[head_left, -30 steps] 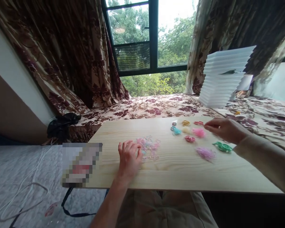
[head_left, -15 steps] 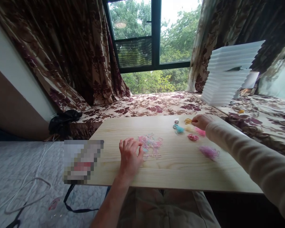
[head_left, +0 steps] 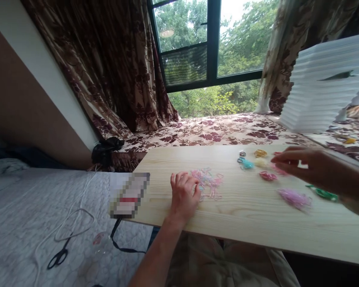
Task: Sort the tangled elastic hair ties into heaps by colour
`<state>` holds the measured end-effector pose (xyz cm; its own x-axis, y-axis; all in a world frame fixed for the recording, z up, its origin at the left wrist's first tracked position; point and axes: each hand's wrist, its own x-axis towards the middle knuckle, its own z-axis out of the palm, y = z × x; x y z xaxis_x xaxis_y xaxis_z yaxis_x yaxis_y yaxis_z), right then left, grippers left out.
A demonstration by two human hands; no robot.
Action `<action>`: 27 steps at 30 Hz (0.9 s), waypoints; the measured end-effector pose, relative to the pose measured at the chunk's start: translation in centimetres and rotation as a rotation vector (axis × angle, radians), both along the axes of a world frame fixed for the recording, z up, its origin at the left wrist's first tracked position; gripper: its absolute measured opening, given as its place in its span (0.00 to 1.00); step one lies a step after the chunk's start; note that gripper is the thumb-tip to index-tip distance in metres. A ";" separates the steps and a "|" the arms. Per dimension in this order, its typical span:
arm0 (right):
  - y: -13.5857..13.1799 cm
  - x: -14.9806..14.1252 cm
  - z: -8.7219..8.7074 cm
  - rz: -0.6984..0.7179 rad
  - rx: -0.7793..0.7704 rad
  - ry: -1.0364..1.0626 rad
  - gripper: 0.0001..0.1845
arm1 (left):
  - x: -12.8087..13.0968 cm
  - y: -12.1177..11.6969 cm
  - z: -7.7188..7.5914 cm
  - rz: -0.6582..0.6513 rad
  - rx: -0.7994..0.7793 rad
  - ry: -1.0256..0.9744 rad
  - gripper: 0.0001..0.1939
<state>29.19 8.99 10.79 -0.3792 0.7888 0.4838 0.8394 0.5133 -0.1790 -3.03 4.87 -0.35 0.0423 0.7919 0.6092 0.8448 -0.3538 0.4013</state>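
My left hand [head_left: 185, 195] rests on the pale wooden board with its fingers loosely bent and the thumb apart. Its fingertips are at the left edge of a loose spread of small pink and bluish elastic bands [head_left: 211, 181]. My right hand [head_left: 302, 161] hovers over the board's right part, slightly blurred. Its thumb and fingertips come together close to a bunch of bright pink bands [head_left: 280, 170], partly hidden by the hand; whether anything is between them is too small to make out. Sorted bunches lie around: teal [head_left: 247, 164], yellow-gold [head_left: 260, 153], red-pink [head_left: 268, 176], lilac [head_left: 294, 198] and green [head_left: 326, 194].
The wooden board [head_left: 242, 223] lies across my lap. A blurred-out flat object [head_left: 130, 197] lies at its left edge. Scissors [head_left: 58, 258] and a white cable [head_left: 80, 211] lie on the bed. A white foam stack [head_left: 323, 91] stands on the patterned window ledge [head_left: 197, 133].
The view has swung left, so things appear further right. My right hand has gone from the yellow-gold bunch towards the bright pink one. The green bunch now shows. My left hand stays by the loose bands.
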 end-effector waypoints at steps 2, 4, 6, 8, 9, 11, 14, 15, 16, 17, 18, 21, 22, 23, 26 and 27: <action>-2.8 -2.5 -1.7 0.109 -0.060 0.036 0.17 | 0.0 0.0 0.1 -0.023 -0.010 0.010 0.08; -4.6 -5.3 -4.2 0.138 -0.091 0.139 0.18 | 0.0 -0.1 0.1 -0.051 -0.017 0.025 0.09; -5.1 -8.1 -6.8 0.175 -0.193 0.238 0.17 | 0.0 -0.1 0.2 -0.078 -0.026 0.042 0.10; -4.5 -10.4 -8.8 0.192 -0.237 0.307 0.15 | 0.0 -0.2 0.2 -0.093 -0.037 0.057 0.10; -4.0 -11.3 -9.6 0.190 -0.245 0.330 0.14 | -0.1 -0.2 0.2 -0.093 -0.042 0.062 0.10; -2.9 -12.4 -10.5 0.163 -0.236 0.362 0.14 | -0.1 -0.2 0.3 -0.082 -0.049 0.075 0.10; -2.1 -12.8 -11.1 0.130 -0.222 0.376 0.14 | -0.2 -0.1 0.5 -0.069 -0.059 0.114 0.10; -2.1 -12.8 -11.2 0.130 -0.219 0.367 0.14 | -0.2 -0.1 0.6 -0.071 -0.065 0.134 0.10; -2.2 -12.8 -11.3 0.132 -0.213 0.352 0.14 | -0.1 0.0 0.8 -0.074 -0.073 0.157 0.10; -2.4 -12.7 -11.3 0.132 -0.205 0.334 0.14 | -0.1 0.1 1.0 -0.077 -0.082 0.180 0.09; -2.5 -12.7 -11.4 0.130 -0.197 0.315 0.14 | 0.0 0.2 1.1 -0.079 -0.094 0.201 0.09; -2.8 -12.8 -11.4 0.111 -0.175 0.268 0.14 | 0.3 0.7 1.7 -0.078 -0.128 0.246 0.07; -2.9 -12.9 -11.5 0.108 -0.170 0.256 0.14 | 0.5 0.9 1.9 -0.074 -0.135 0.255 0.07; -2.9 -12.9 -11.5 0.107 -0.162 0.247 0.14 | 0.6 1.0 2.0 -0.068 -0.141 0.262 0.06; -2.8 -13.0 -11.6 0.109 -0.147 0.238 0.14 | 1.1 1.4 2.3 -0.053 -0.156 0.279 0.05; -2.8 -13.0 -11.6 0.110 -0.147 0.239 0.13 | 1.2 1.5 2.4 -0.051 -0.161 0.284 0.05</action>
<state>16.20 6.18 -0.81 -0.3549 0.8178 0.4530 0.7054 0.5522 -0.4443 -1.87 6.41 2.00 0.2350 0.8695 0.4345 0.9138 -0.3500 0.2061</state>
